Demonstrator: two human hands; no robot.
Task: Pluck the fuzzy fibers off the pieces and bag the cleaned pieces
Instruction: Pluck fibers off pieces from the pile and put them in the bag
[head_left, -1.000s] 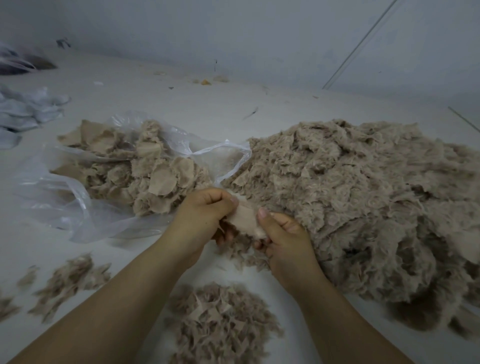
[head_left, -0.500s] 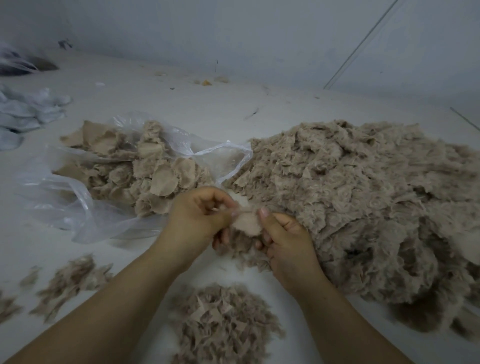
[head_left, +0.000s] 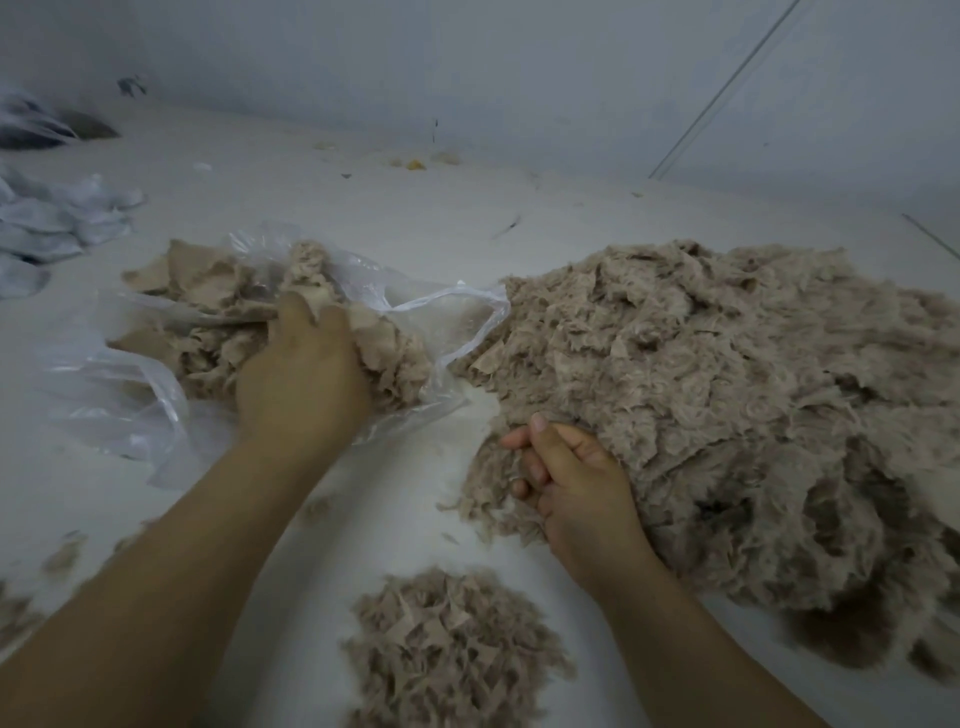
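Note:
A clear plastic bag (head_left: 130, 400) lies open at the left, holding pale cleaned pieces (head_left: 208, 291). My left hand (head_left: 301, 384) reaches into the bag's mouth and lies on those pieces. Its fingertips are buried among them beside a light piece (head_left: 317, 300), so its grip is hidden. A big heap of fuzzy tan pieces (head_left: 727, 395) fills the right side. My right hand (head_left: 566, 483) sits at the heap's near left edge, thumb up, with its fingers curled into a fuzzy piece (head_left: 485, 467) there.
A small mound of plucked fibers (head_left: 452, 644) lies in front between my forearms, with more scraps (head_left: 21, 613) at the lower left. Pale blue bags (head_left: 47, 223) lie at the far left. A grey wall runs along the back of the white surface (head_left: 363, 218).
Both hands held one piece between them before. My left hand has since swung left into the bag with it, and my right hand dropped back to the heap's edge.

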